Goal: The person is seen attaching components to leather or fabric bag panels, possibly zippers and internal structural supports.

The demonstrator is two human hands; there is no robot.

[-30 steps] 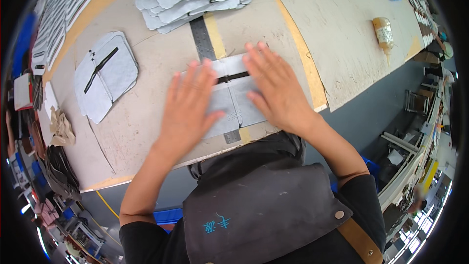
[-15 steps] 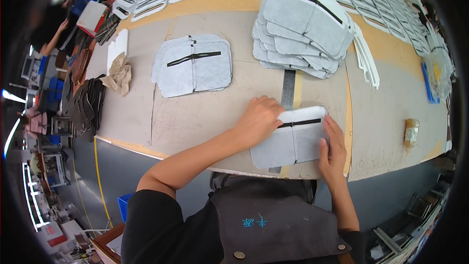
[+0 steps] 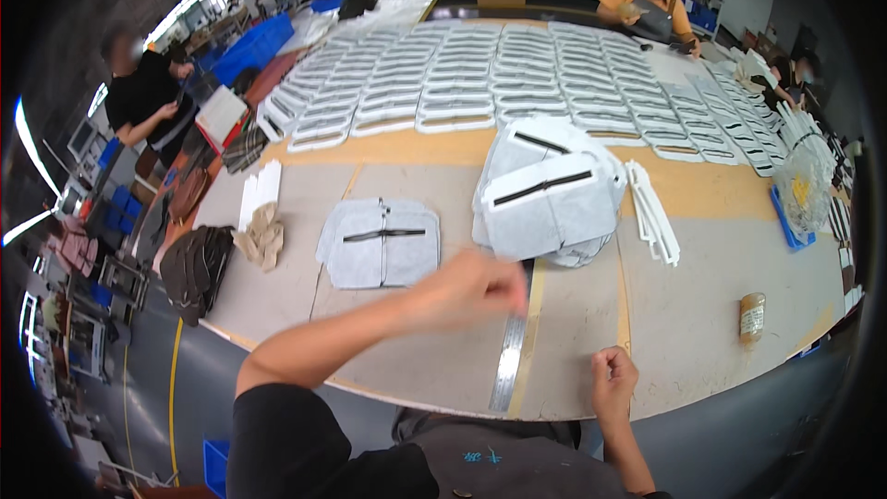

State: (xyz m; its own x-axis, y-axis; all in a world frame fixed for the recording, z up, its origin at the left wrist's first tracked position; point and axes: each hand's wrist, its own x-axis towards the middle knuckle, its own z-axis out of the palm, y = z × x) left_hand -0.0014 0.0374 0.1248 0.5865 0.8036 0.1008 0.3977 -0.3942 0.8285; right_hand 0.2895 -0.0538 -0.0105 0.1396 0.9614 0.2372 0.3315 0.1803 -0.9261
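My left hand point(image 3: 480, 288) hovers over the middle of the table, smeared by motion, so its fingers cannot be read clearly. My right hand point(image 3: 613, 379) rests near the table's front edge with its fingers curled in, and nothing shows in them. A steel ruler point(image 3: 506, 365) lies between them on the table. Beyond it stands a stack of pale grey panels point(image 3: 554, 231), each rounded at the corners with a black strip across; the top panel sits askew. To the left is a lower pile of similar panels point(image 3: 379, 261).
White narrow frame-shaped pieces point(image 3: 652, 214) lie right of the stack. Farther right are a small bottle point(image 3: 752, 319) and a blue tray with a plastic bag point(image 3: 802, 189). Crumpled tan cloth point(image 3: 261, 237) lies left. Rows of panels point(image 3: 457, 83) cover the far table, where co-workers stand.
The panel that was under both hands at the front edge now lies on top of the stack. Both hands are off it. The view has tilted up.
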